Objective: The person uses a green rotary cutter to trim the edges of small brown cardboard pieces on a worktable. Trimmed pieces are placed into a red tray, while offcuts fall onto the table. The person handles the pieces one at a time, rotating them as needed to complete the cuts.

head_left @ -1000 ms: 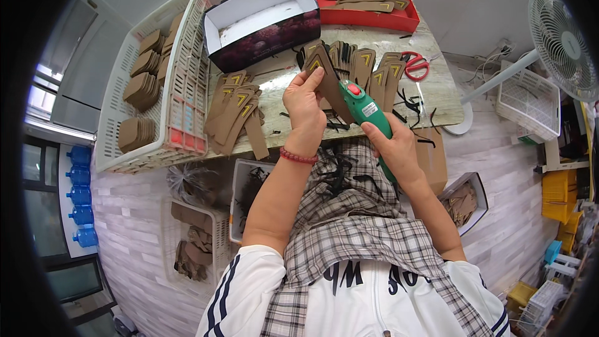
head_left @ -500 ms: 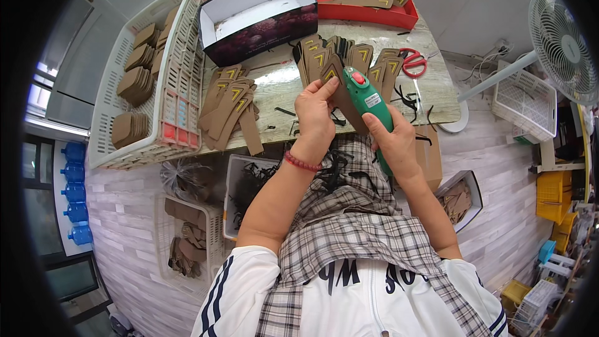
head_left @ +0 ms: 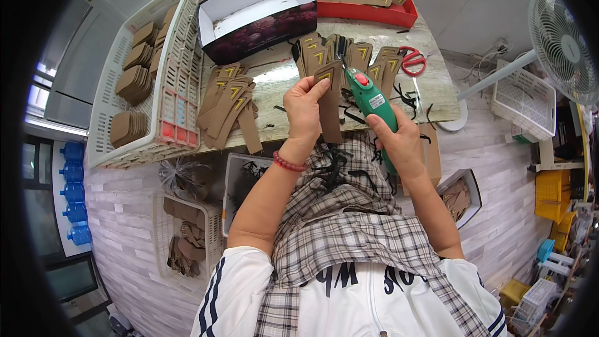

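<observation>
Pinching a brown strip (head_left: 330, 112) beside a green tool (head_left: 368, 95)

Spreading across the upper middle, a pale table (head_left: 440, 97) carries the work. A white slatted crate (head_left: 181, 68), with stacks of brown pieces (head_left: 132, 84) inside, stands at its left. Beside the crate sits a dark, white-lined box (head_left: 268, 34); to the right of that, a red tray (head_left: 399, 20) holds more strips. Two fans of strips lie nearer, one toward the crate, one behind the hands. The right hand (head_left: 399, 140) has its fingers wrapped around the green tool. The left hand (head_left: 302, 106) grips the brown strip by its yellow-marked upper end, between thumb and finger; the strip hangs over the table's near edge. The tool's tip is just beside it; contact cannot be told. Red-handled scissors (head_left: 413, 62) lie farther right, near thin black scraps (head_left: 407, 101).
</observation>
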Demonstrator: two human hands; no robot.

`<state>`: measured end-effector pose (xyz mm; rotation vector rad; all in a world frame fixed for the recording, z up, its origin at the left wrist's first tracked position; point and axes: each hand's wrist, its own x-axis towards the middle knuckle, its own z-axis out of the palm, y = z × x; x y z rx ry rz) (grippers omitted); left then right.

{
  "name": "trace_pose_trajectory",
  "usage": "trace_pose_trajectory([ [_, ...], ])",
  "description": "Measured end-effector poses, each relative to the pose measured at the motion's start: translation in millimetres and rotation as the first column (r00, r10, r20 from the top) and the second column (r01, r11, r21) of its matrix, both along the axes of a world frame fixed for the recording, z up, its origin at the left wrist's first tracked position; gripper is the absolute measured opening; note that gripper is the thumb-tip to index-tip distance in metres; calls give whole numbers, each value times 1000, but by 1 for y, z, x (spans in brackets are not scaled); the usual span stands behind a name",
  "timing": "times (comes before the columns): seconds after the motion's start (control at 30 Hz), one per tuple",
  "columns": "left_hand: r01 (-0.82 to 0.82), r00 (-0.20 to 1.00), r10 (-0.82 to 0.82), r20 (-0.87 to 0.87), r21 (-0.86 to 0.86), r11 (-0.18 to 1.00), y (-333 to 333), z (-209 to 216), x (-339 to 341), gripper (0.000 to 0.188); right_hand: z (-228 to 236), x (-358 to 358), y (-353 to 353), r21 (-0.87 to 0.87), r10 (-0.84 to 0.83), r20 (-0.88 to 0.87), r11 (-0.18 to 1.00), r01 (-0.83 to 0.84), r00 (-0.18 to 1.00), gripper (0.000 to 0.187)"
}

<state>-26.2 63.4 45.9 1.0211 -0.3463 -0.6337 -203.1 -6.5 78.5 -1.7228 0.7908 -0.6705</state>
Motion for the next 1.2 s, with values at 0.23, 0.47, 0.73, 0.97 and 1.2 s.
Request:
trace_pose_trajectory([
  [0.23, 43, 992, -52, 115, 86, 995, 6, 4, 17, 9, 1, -4, -4, 0, 23, -38, 1000, -23, 999, 35],
  [0.47, 88, 969, -122, 217, 161, 983, 17, 13, 38, 8, -1, -8, -7, -70, 57, -71, 996, -62, 996, 37],
  [0.73, 120, 945, -182, 272, 230, 966, 22, 17, 46, 9, 5, -8, -4, 39, 94, -66, 995, -92, 993, 37],
  [0.97, 151, 938, -222, 266, 262, 953, 23, 19, 48, 9, 2, -9, -5, -12, 98, -71, 995, -99, 993, 37],
  [1.2, 176, 881, -305, 363, 346, 922, 31, 29, 59, 8, 2, -11, -7, -44, 133, -83, 990, -136, 988, 38],
])
